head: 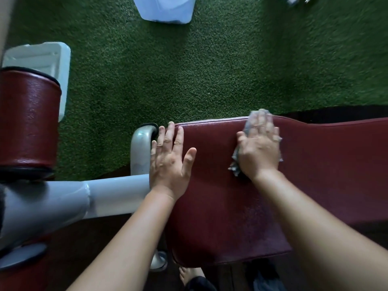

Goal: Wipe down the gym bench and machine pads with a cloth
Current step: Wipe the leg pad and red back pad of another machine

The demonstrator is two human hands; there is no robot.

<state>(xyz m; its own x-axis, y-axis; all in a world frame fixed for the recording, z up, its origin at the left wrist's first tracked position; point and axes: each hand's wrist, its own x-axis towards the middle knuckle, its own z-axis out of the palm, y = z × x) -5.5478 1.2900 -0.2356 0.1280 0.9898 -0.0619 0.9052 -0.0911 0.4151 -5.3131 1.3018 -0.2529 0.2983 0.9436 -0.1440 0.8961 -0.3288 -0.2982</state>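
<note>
I am pressing the cloth (236, 162) flat onto the maroon bench pad (220, 196) with my right hand (259, 148), fingers straight and spread, not curled round it. The cloth is lying almost wholly under that palm. A crumpled grey corner is poking out beside the heel of the hand, on the side nearer my left hand, and a paler fold is showing past my fingertips at the pad's far edge. Its long axis is running with my hand, from the near corner away from me toward the far edge, tilting slightly rightward. It is looking thin, wrinkled and grey-white, though the far end is blurred and I cannot make out its weave. My left hand (170, 158) is resting open and flat on the pad's left end, fingers reaching its far corner, apart from the cloth and holding nothing. The pad's leather-like cover is looking grainy, with its long side stretching off to my right. A grey steel frame (63, 200) is joining the pad on the left, and a maroon roller pad (28, 120) is standing farther left, over green turf (189, 70).
</note>
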